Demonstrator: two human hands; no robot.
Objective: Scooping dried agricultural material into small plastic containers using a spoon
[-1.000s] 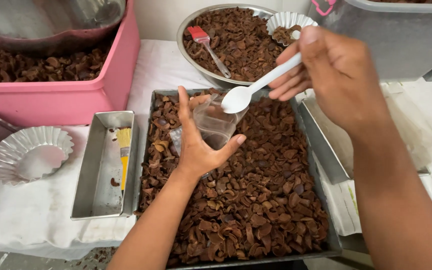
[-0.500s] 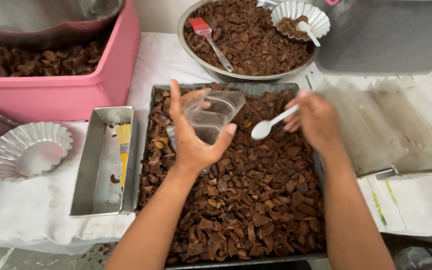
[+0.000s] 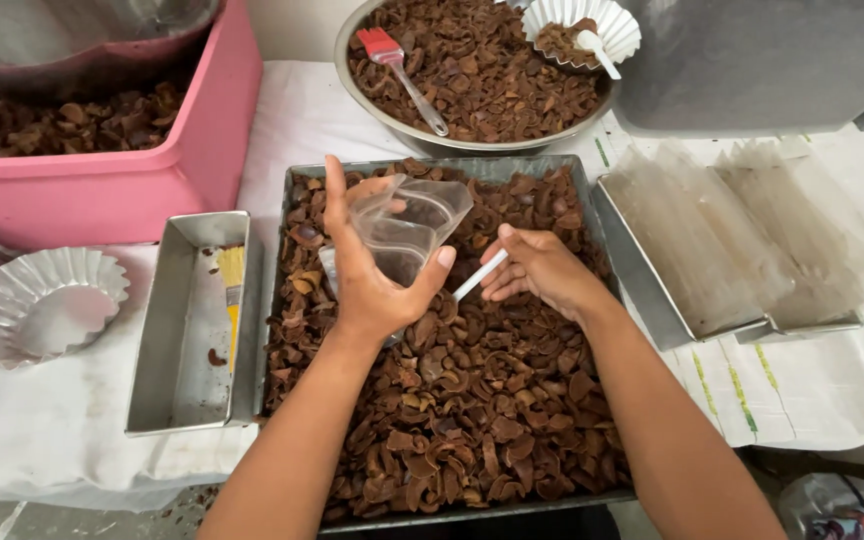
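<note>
My left hand (image 3: 372,275) holds a small clear plastic bag (image 3: 407,225) open above a metal tray (image 3: 282,250) filled with brown dried shell pieces (image 3: 472,410). My right hand (image 3: 542,270) grips a white plastic spoon (image 3: 479,276) by its handle. The spoon's bowl is hidden behind my left hand, down among the pieces next to the bag.
A round metal bowl (image 3: 372,110) of the same pieces at the back holds a red brush (image 3: 397,60) and a fluted foil cup (image 3: 582,25). A pink tub (image 3: 172,170) stands back left, a small loaf tin (image 3: 187,330) with a yellow brush and an empty foil cup (image 3: 37,305) left. A tray of clear bags (image 3: 732,240) lies right.
My right hand has come down from above the bowl to the tray, lowering the spoon beside the bag. My left hand has kept the bag in place.
</note>
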